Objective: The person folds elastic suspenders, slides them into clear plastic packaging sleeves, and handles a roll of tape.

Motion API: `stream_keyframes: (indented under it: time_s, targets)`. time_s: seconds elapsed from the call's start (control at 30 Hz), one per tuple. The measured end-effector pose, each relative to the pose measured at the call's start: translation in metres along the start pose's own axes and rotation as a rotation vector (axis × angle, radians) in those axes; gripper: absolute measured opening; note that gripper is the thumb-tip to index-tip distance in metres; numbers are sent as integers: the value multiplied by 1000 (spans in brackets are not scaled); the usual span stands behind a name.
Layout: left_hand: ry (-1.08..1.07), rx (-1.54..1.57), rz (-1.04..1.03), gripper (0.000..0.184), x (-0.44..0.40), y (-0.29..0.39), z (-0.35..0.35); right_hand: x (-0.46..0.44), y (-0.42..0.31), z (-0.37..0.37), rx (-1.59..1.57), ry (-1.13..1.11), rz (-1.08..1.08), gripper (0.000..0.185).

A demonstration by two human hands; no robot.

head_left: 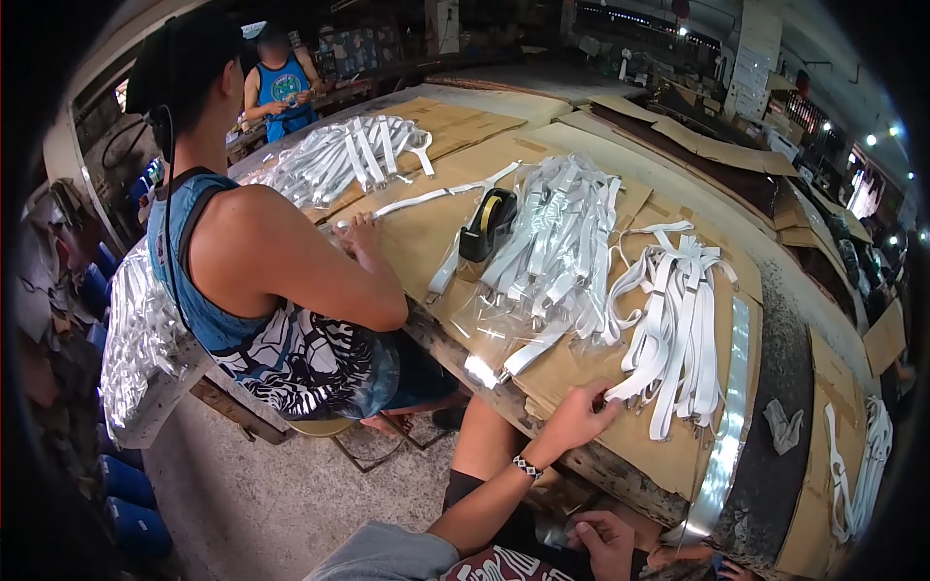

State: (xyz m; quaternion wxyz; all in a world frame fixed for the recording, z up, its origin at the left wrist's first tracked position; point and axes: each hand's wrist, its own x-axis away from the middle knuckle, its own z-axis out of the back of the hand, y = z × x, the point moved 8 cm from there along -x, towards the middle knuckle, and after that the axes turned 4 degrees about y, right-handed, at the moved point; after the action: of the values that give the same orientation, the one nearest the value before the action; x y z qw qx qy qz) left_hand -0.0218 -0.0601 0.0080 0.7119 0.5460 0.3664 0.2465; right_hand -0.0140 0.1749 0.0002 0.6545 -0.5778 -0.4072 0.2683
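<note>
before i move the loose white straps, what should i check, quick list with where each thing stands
1. Left hand at the loose white straps: ok, fingers at their near ends.
2. Right hand at the straps: not ok, it is low, off the tabletop.
3. Straps separated: not ok, they overlap in a bunch.
4. Tape dispenser away from the loose straps: ok, the plastic-wrapped straps lie between.
5. Co-worker's hand away from yours: ok.
6. Strap count: cannot tell, too much overlap.

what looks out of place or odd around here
A crumpled pale scrap lies by itself on the dark surface beyond the shiny strip, apart from the bunched white straps; it looks discarded.
</note>
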Motion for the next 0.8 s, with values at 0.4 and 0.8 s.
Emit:
stream_keyframes:
  time_s: [0.4, 0.8]
  targets:
    - [-35, 54, 53, 23, 0, -4, -7, -1, -9, 4, -115, 38, -16, 12]
    - [-58, 55, 91, 21, -3, -11, -9, -7, 4, 12, -90, 8, 29, 12]
